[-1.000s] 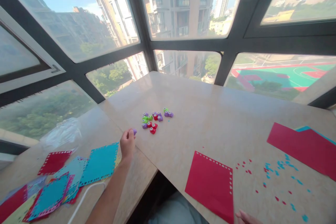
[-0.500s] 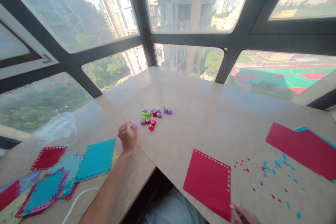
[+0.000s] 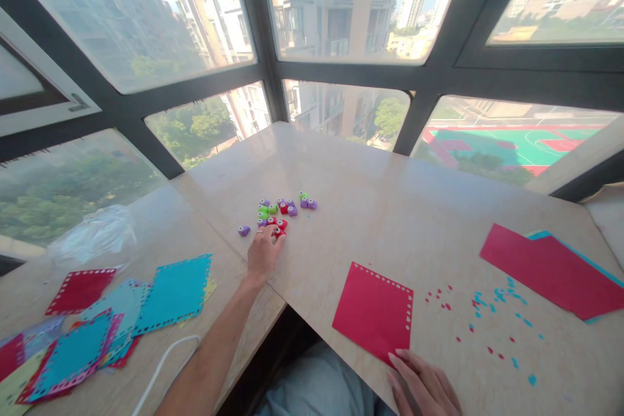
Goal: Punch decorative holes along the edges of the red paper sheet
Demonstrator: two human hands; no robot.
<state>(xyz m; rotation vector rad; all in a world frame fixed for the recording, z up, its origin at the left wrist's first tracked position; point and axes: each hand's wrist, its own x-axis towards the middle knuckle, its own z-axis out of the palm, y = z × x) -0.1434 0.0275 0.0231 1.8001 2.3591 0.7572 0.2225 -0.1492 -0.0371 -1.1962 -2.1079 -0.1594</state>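
Punches [image 3: 281, 211] | no readable writing | left hand [image 3: 263, 253] fingers on red punch [image 3: 279, 231] | right hand [image 3: 424, 387] flat, open on red sheet [image 3: 373, 312]

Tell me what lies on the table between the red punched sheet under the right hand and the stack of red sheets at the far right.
Head view: only scattered red and blue paper bits on bare tabletop.

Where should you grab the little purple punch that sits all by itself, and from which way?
Pinch the lone purple punch across its two short sides, coming straight down from above. It is small and blocky, lies flat on the table, and has bare tabletop around it, a little apart from the cluster of punches. The left hand is closest to it; its fingertips are at the red punch nearby.
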